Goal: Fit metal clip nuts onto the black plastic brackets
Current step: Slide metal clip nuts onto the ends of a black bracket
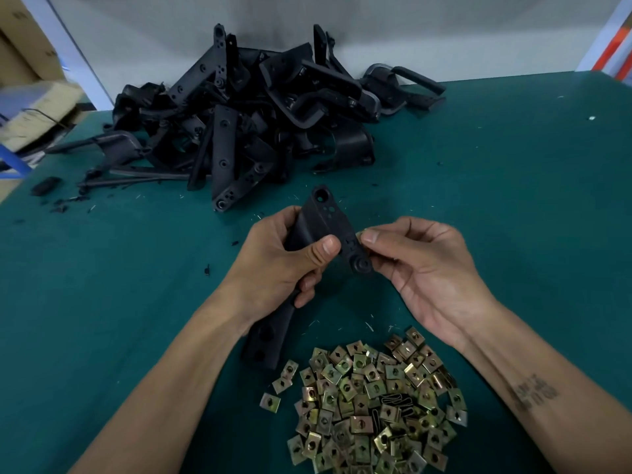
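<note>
Item one: black plastic bracket point(323, 220), held above the green table point(513, 200) at centre; my left hand point(273, 261) is wrapped round its middle, thumb on top. Item two: metal clip nut point(359, 234), pinched by my right hand point(420, 268) at the bracket's right edge, touching it. Item three: heap of loose clip nuts point(372, 405), near centre. Item four: pile of black brackets point(246, 124), far left of centre. Cardboard boxes point(24, 59), far left.
</note>
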A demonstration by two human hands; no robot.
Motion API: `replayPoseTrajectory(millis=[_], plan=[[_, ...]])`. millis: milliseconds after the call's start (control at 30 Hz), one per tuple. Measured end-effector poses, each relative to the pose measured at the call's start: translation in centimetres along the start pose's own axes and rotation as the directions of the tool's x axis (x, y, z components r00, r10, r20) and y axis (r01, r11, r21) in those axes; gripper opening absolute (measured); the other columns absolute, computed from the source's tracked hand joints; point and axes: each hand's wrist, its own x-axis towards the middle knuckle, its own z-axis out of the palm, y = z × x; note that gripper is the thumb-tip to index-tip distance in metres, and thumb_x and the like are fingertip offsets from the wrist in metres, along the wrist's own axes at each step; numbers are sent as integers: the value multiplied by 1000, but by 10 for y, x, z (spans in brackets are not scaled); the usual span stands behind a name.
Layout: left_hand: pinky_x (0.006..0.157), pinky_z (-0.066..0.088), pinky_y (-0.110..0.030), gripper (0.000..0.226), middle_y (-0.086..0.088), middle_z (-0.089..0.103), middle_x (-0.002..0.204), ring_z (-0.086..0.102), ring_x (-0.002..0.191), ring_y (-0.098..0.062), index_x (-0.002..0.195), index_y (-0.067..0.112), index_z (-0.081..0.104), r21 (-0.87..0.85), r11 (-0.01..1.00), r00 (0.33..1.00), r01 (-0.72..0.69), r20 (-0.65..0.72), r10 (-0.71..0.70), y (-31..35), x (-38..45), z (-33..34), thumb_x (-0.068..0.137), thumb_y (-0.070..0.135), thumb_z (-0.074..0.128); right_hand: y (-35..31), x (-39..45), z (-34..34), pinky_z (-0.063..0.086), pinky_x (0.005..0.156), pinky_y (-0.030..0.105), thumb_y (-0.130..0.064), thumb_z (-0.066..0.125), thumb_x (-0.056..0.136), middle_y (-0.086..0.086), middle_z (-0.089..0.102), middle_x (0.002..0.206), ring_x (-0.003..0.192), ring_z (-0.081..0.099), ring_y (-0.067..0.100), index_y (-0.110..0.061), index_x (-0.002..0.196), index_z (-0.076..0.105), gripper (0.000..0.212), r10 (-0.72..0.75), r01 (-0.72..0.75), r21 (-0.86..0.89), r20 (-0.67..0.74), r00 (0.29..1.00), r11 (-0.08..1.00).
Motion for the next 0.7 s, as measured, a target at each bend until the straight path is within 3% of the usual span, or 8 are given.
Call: replayPoseTrajectory(millis=[467,700], plan=[[40,38,-25,36,-3,43,57,37,44,-16,98,4,52,61,998,1000,-5,-11,6,0,0,0,85,26,76,6,-2,3,60,76,28,-4,78,68,14,74,82,80,72,23,-12,64,73,10,-11,10,-10,-51,999,1000],[40,38,-25,47,-4,44,57,38,44,-16,104,-4,51,67,998,1000,-15,-24,17,-1,0,-1,84,29,76,7,-1,5,60,77,28,-1,75,70,16,73,83,81,72,24,-7,68,71,8,-3,4,34,-25,1000,999]])
